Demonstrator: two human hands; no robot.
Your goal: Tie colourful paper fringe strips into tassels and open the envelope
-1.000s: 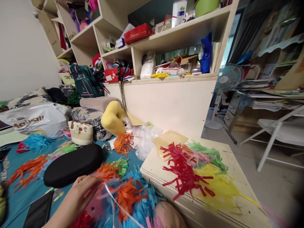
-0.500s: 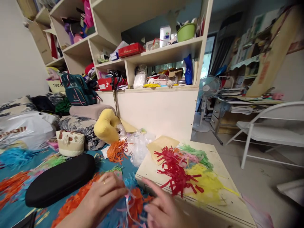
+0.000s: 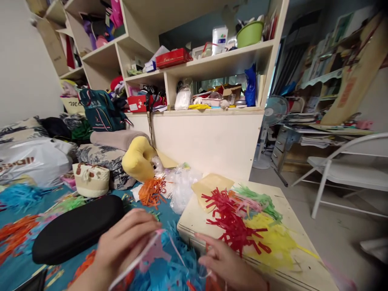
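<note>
Although the fingertips are partly blurred, the left hand (image 3: 129, 238) is observed at the lower centre, its fingers bent, lying together and clamped on a white ribbon (image 3: 133, 262). The ribbon runs down across the palm side; a pink strip (image 3: 154, 254) hangs just below the fingertips. The right hand (image 3: 226, 260) is positioned well apart from it, index finger extended toward the left and the other fingers curled; whether these grip anything cannot be determined. Blue streamers (image 3: 172, 262) lie below and between the two hands, with orange strips (image 3: 209, 246) directly beside the right index finger. A black case (image 3: 79, 228) rests on the teal sheet (image 3: 15, 268), left of the left hand. Beyond the right hand, a cream tabletop (image 3: 285, 202) bears red streamers (image 3: 233, 222), yellow streamers (image 3: 273, 238) and green streamers (image 3: 263, 202), the red lying nearest the hand. Tan paper (image 3: 203, 188) lies behind the red. A yellow pillow (image 3: 138, 159) stands farther back, near an orange bundle (image 3: 151, 192) and crumpled clear plastic (image 3: 183, 188).
</note>
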